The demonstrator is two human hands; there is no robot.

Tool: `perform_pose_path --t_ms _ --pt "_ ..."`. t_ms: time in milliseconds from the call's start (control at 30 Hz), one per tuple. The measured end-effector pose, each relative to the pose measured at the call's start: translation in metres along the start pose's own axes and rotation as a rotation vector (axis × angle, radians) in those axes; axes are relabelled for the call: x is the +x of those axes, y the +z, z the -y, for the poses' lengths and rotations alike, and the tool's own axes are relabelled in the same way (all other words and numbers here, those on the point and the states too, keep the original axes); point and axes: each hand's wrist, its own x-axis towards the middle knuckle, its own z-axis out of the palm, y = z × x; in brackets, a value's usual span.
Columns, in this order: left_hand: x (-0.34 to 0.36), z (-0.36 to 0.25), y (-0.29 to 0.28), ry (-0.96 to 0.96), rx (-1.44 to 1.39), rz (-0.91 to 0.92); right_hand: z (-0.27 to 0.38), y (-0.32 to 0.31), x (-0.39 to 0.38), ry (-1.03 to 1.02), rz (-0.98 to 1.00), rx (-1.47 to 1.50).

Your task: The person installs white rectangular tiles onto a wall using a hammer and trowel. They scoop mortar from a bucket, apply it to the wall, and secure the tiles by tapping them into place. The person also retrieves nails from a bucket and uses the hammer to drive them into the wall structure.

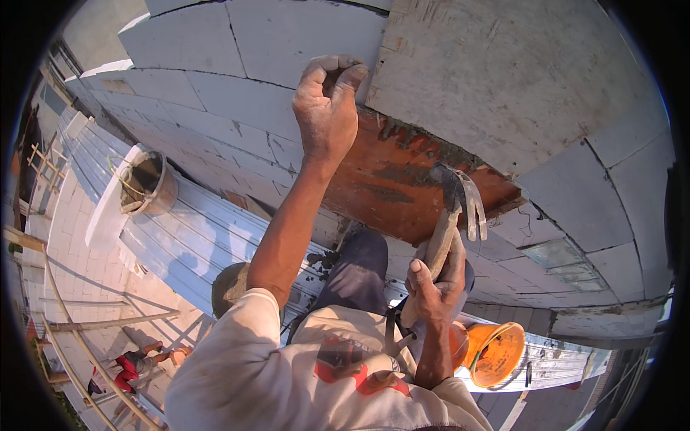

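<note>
My left hand is raised against the pale block wall, beside the left edge of a large grey-beige panel. Its fingers are curled and thumb and fingertips meet; what they pinch, if anything, is too small to make out. A claw hammer is in my right hand, gripped round its wooden handle. The hammer's metal head points up in front of a reddish-brown board smeared with mortar, under the panel's lower edge.
Ribbed metal sheeting forms a narrow platform below me. A mortar bucket stands on it at left, an orange bucket at lower right. Far below on the left are wooden poles and a person in red.
</note>
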Motion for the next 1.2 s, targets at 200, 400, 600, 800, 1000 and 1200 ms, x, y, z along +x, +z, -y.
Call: perform_pose_path --t_ms 200,400,600,800,1000,1200 --pt "0.003 0.006 0.022 0.003 -0.113 -0.037 -0.016 -0.006 -0.004 -0.032 0.014 -0.102" --pt "0.011 0.021 0.023 0.334 0.105 -0.066 -0.011 -0.001 -0.002 -0.026 0.042 -0.031" --pt "0.017 0.009 0.025 0.587 0.34 -0.033 0.001 0.005 0.04 -0.469 0.165 -0.185" --pt "0.02 0.004 0.026 0.611 0.346 -0.065 0.033 0.025 0.099 -0.769 0.206 -0.384" --pt "0.018 0.005 0.022 0.594 0.36 -0.036 0.06 0.043 0.121 -0.623 0.214 -0.563" --pt "0.016 -0.003 0.026 0.568 0.36 -0.016 0.046 0.043 0.113 -0.684 0.111 -0.442"
